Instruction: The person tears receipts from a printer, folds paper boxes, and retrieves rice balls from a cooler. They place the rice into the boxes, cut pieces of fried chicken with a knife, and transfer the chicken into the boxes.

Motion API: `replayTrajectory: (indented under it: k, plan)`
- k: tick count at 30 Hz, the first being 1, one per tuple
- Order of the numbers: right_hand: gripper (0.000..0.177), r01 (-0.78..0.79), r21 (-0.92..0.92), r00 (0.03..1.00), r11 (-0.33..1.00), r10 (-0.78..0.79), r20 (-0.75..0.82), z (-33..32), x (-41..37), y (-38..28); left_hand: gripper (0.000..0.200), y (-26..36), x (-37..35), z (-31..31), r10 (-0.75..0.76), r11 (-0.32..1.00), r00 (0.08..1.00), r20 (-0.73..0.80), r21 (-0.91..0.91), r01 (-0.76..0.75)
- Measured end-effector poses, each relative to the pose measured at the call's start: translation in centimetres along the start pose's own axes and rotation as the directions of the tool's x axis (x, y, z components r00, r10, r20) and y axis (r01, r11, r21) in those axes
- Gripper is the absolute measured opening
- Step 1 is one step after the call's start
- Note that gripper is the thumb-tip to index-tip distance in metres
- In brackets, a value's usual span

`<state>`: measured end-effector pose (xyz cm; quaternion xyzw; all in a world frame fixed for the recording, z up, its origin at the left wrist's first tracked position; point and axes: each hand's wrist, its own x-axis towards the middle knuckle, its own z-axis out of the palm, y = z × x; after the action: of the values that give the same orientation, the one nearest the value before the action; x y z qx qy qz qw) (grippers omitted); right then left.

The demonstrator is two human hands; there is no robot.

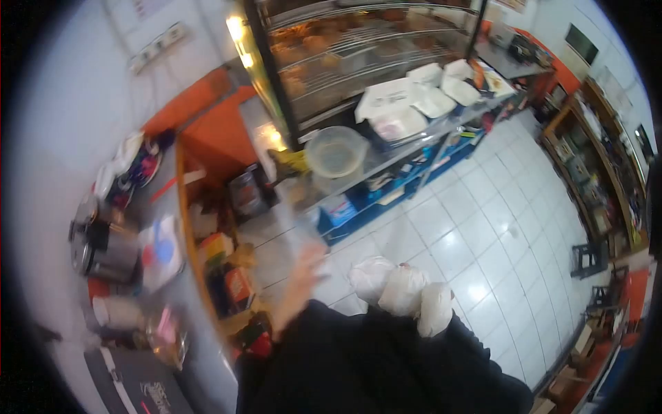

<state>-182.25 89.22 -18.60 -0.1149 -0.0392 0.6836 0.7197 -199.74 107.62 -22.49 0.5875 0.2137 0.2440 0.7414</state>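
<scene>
Bundled white bags (400, 290), three lumps as far as I can count, lie pressed against the front of my dark sleeve (386, 366), low in the view and above the tiled floor (469, 248). They look filled and closed, though blur hides any knots. My left hand (301, 276) is raised beside them, near but apart, with no contact that I can confirm. Its fingers point up toward the steel counter (441, 131). The hand is smeared by motion, so I cannot tell how far it is open. A faint clear streak above it may be something held, but I cannot say so with confidence. My right hand does not show; I judge it is under or behind the bags and supporting them, but this is inferred, not seen. On the counter stand a clear bowl (336, 152) and white trays (414, 96), in front of a lit display case (358, 48). A steel pot (103, 248) sits on the side counter, well apart from both hands. Assessment: the bags are gathered and carried but not yet set down on any surface. Placing them is what is left.
</scene>
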Motion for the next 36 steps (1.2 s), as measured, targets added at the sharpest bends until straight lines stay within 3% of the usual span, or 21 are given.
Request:
replayTrajectory:
  k: [1,3,7,9,11,13,15,17,19,20,21,23,24,26,27,29,30,31,32,35,36]
  plan:
    - [0.066,0.046,0.011,0.999,0.999,-0.046,-0.023,-0.6,-1.0,-2.1,0.045,0.1,2.2,5.1,-0.064,0.976,0.974,0.220,-0.189,0.106]
    - [0.067,0.113,0.043,0.991,0.993,-0.109,-0.072,-1.4,-2.5,-6.0,0.049,-0.4,5.6,12.1,-0.206,0.978,0.910,0.360,0.096,0.183]
    - [0.068,0.202,0.085,0.972,0.976,-0.189,-0.139,-3.3,-3.4,-12.8,0.051,-0.7,12.7,18.7,-0.336,0.924,0.872,0.355,-0.052,0.378]
    - [0.077,0.233,0.024,0.964,0.972,-0.228,-0.136,-7.2,-3.7,-15.5,0.053,-2.1,16.7,19.9,-0.434,0.750,0.813,0.388,-0.344,0.564]
    - [0.087,0.269,-0.046,0.955,0.962,-0.272,-0.119,-9.4,-2.7,-19.7,0.053,-4.3,21.5,21.1,-0.387,0.737,0.820,0.422,-0.394,0.550]
    - [0.089,0.307,-0.103,0.938,0.946,-0.319,-0.132,-9.6,-1.3,-24.1,0.052,-6.1,26.7,22.8,-0.333,0.452,0.827,0.453,-0.693,0.562]
    - [0.094,0.359,-0.074,0.895,0.930,-0.366,-0.254,-10.6,-0.1,-28.9,0.043,-7.6,33.2,24.7,-0.344,0.517,0.900,0.266,-0.747,0.418]
    - [0.098,0.403,-0.056,0.838,0.914,-0.393,-0.378,-11.6,0.6,-34.2,0.045,-9.1,40.5,26.1,-0.232,0.764,0.970,0.072,-0.603,0.228]
    - [0.102,0.448,-0.219,0.862,0.867,-0.484,-0.152,-12.2,2.2,-41.1,0.047,-8.7,47.9,27.7,-0.274,0.830,0.950,-0.148,-0.536,0.156]
    - [0.101,0.431,-0.341,0.845,0.835,-0.506,-0.171,-12.0,3.2,-44.5,0.055,-12.6,51.3,27.5,-0.046,0.943,0.961,-0.274,-0.329,-0.049]
    - [0.101,0.406,-0.454,0.829,0.793,-0.529,-0.183,-11.9,4.3,-47.9,0.055,-13.1,53.8,28.1,-0.054,0.947,0.959,-0.279,-0.319,-0.040]
    - [0.097,0.319,-0.506,0.825,0.802,-0.497,-0.268,-13.0,6.5,-54.3,0.058,-13.5,58.9,29.5,-0.266,0.931,0.776,-0.572,-0.360,0.054]
    - [0.088,0.291,-0.549,0.854,0.783,-0.472,-0.220,-15.5,8.2,-57.8,0.058,-14.6,60.6,29.6,-0.254,0.934,0.774,-0.580,-0.354,0.041]
    - [0.075,0.219,-0.657,0.911,0.721,-0.392,-0.127,-18.0,12.9,-63.9,0.058,-17.6,62.3,28.8,-0.211,0.976,0.648,-0.732,-0.120,0.183]
    - [0.068,0.175,-0.616,0.935,0.768,-0.325,-0.140,-18.9,15.5,-66.1,0.058,-18.4,62.8,28.6,-0.206,0.977,0.631,-0.748,-0.124,0.173]
    - [0.058,-0.030,-0.552,0.988,0.833,-0.059,-0.143,-21.4,20.9,-70.1,0.055,-19.7,62.9,28.3,0.037,0.913,0.618,-0.785,0.279,0.299]
    - [0.053,-0.173,-0.450,0.979,0.876,0.102,-0.177,-23.4,23.5,-71.3,0.055,-20.2,62.6,27.9,0.045,0.915,0.584,-0.810,0.268,0.301]
    - [0.050,-0.285,-0.454,0.954,0.844,0.203,-0.222,-25.4,26.1,-72.0,0.052,-20.5,62.1,27.5,0.257,0.610,0.610,-0.750,0.615,0.499]
    - [0.047,-0.366,-0.462,0.927,0.808,0.274,-0.256,-26.8,27.9,-72.0,0.050,-20.6,62.1,27.8,0.395,0.142,0.682,-0.616,0.774,0.616]
    - [0.036,-0.390,-0.512,0.920,0.765,0.338,-0.197,-30.2,30.0,-71.3,0.040,-17.9,62.0,32.4,0.420,0.159,0.571,-0.705,0.677,0.719]
    - [0.035,-0.427,-0.481,0.904,0.765,0.367,-0.219,-29.8,29.8,-71.4,0.032,-17.3,62.0,33.8,0.463,0.427,0.570,-0.679,0.734,0.527]
